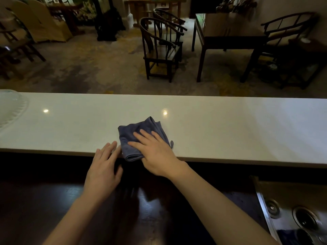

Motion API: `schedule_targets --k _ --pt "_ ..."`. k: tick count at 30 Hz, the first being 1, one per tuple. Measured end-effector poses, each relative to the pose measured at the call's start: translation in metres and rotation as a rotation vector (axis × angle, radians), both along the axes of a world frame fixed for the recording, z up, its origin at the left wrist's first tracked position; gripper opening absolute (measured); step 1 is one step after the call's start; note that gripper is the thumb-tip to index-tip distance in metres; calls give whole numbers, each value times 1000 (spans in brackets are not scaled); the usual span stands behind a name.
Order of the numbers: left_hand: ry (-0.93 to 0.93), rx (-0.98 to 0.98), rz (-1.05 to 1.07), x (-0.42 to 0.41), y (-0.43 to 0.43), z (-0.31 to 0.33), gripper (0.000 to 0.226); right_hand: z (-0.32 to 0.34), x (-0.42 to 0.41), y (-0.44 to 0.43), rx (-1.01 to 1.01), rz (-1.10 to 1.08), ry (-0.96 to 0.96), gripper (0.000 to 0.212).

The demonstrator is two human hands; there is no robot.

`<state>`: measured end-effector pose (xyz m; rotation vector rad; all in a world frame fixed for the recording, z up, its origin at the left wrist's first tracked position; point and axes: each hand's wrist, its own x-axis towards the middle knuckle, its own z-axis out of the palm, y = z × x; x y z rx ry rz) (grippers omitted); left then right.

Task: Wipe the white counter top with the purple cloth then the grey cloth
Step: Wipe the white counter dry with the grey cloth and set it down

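A folded purple cloth (134,131) lies on the white counter top (230,124), near its front edge at the middle. My right hand (155,152) rests flat on the cloth's near right part, fingers spread, pressing it down. My left hand (104,167) is just left of the cloth, fingers extended, fingertips touching the cloth's left edge at the counter's rim. No grey cloth shows in this view.
A white ridged dish (10,108) sits at the counter's far left end. Below the counter is a dark wooden ledge (53,200); a metal panel with round fittings (292,214) is at lower right. Chairs (159,50) and a table (228,32) stand beyond.
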<state>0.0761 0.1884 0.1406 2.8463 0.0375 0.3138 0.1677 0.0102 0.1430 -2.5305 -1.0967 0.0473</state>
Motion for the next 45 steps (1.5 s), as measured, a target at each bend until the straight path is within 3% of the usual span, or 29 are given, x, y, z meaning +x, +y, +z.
schedule_targets --k 4,9,18,26,32,45 --pt "-13 -11 0 -1 -3 2 57 -5 -8 -31 7 -53 -93 67" --pt "3 -15 3 -2 -1 3 60 -3 -2 -76 -7 -180 -101 73" --pt "13 -16 0 -2 -3 4 62 7 48 -159 -119 -554 -57 65" --pt "-2 -8 0 -2 -3 2 59 5 76 -120 -65 -861 -43 60" --pt "5 6 -5 -1 -2 0 61 6 93 -63 -76 -782 16 56" --pt "25 16 -7 1 1 3 67 2 70 57 -49 -276 25 59"
